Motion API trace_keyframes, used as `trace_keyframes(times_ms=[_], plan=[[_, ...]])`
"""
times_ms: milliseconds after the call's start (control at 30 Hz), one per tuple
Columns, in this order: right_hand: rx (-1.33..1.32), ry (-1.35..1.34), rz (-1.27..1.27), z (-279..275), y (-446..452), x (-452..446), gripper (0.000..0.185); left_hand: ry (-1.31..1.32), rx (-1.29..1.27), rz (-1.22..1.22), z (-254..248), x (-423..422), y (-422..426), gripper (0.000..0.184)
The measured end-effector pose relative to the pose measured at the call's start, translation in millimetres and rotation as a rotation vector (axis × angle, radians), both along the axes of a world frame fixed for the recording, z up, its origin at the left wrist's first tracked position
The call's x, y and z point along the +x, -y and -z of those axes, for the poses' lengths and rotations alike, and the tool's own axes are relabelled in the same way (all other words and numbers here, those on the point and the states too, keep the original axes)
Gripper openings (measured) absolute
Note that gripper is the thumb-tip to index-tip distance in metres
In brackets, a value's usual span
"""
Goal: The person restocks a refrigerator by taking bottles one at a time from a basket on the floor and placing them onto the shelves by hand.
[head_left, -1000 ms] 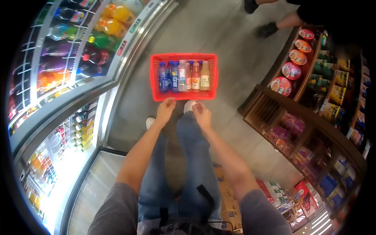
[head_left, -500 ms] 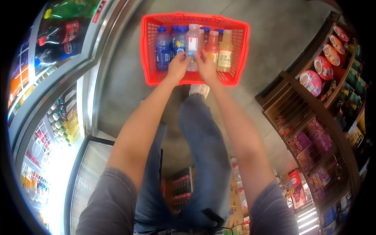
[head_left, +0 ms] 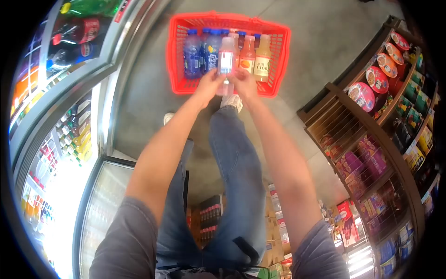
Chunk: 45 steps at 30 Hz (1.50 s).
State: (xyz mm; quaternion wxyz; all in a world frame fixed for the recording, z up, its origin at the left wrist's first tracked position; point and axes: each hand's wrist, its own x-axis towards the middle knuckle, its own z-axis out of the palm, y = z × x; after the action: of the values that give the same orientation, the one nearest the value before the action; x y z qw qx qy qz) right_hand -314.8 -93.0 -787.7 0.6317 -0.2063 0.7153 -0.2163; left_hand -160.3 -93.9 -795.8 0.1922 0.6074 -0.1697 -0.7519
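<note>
Over the near rim of a red plastic basket (head_left: 175, 83), a bottle of pale pink drink (head_left: 226, 59) with a white label is held between both my hands. My left hand (head_left: 208, 87) grips its lower left side, and my right hand (head_left: 246, 84) has the lower right side, fingers bent around it. Behind it in the basket stand blue-capped bottles of blue drink (head_left: 193, 59), an orange-red bottle (head_left: 247, 56) and a pale yellow bottle (head_left: 263, 60). Further bottles at the back are partly hidden.
On the left is a lit drinks fridge (head_left: 65, 186) with its glass door (head_left: 104, 200) standing out. Brown shelving (head_left: 334, 100) on the right carries instant noodle bowls (head_left: 361, 96) and packets. Grey floor (head_left: 144, 93) surrounds the basket; my shoe (head_left: 232, 101) is close to its near side.
The pink bottle and both hands have come toward me relative to the basket, so the bottle's lower end now overlaps the near rim. The view has shifted slightly.
</note>
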Motion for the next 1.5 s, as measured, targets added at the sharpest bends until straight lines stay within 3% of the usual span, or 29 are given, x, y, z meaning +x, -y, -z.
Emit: trace_keyframes(times_ms=[100, 133, 167, 300, 433, 567, 767, 900, 933, 967, 1033, 1067, 1100, 1167, 1267, 1333, 1400, 1500], plan=[[-0.009, -0.008, 0.038, -68, -1, 2, 0.051, -0.070, -0.010, -0.052, -70, 5, -6, 0.045], [0.038, 0.066, 0.002, -95, -1, -1, 0.051, -0.066, -0.013, -0.043, -104, 6, -4, 0.044], [0.075, 0.141, -0.038, -122, 2, -5, 0.051, -0.076, -0.062, -0.046, -102, 13, -21, 0.045], [0.051, 0.523, -0.149, -212, -10, -10, 0.052, -0.022, -0.170, 0.100, -232, 36, -28, 0.051], [0.059, 0.526, 0.007, -299, -23, 13, 0.044, -0.112, -0.180, 0.024, -317, 61, -41, 0.050], [-0.094, 0.495, -0.019, -391, -26, 35, 0.044, -0.074, -0.269, -0.005, -427, 85, -40, 0.056], [-0.184, 0.387, -0.214, -533, -15, 59, 0.050, -0.141, -0.344, 0.039, -552, 119, -43, 0.062], [-0.279, 0.389, -0.331, -610, -19, 87, 0.055, -0.117, -0.616, 0.116, -610, 135, -49, 0.076], [-0.280, 0.350, -0.355, -654, -21, 97, 0.053, -0.041, -0.702, 0.124, -616, 141, -51, 0.081], [-0.290, 0.352, -0.377, -668, -22, 103, 0.053, -0.032, -0.715, 0.106, -623, 149, -53, 0.081], [-0.392, 0.353, -0.413, -677, -27, 112, 0.049, 0.250, -0.811, 0.177, -637, 167, -54, 0.075], [-0.555, 0.269, -0.494, -667, -25, 116, 0.047, 0.265, -0.914, 0.167, -644, 176, -54, 0.073], [-0.549, 0.395, -0.453, -707, -28, 124, 0.048, 0.280, -1.008, 0.159, -657, 183, -54, 0.070], [-0.585, 0.366, -0.537, -743, -25, 134, 0.047, 0.184, -0.971, 0.149, -733, 197, -57, 0.065], [-0.687, 0.569, -0.467, -770, -12, 158, 0.050, 0.261, -1.072, 0.072, -769, 213, -56, 0.058], [-0.701, 0.563, -0.493, -806, -8, 173, 0.051, 0.311, -1.128, 0.027, -810, 224, -59, 0.055], [-0.731, 0.554, -0.522, -836, -6, 183, 0.051, 0.369, -1.171, 0.023, -820, 236, -56, 0.054], [-0.773, 0.527, -0.587, -873, -2, 195, 0.053, 0.334, -1.083, -0.018, -861, 248, -67, 0.056]])
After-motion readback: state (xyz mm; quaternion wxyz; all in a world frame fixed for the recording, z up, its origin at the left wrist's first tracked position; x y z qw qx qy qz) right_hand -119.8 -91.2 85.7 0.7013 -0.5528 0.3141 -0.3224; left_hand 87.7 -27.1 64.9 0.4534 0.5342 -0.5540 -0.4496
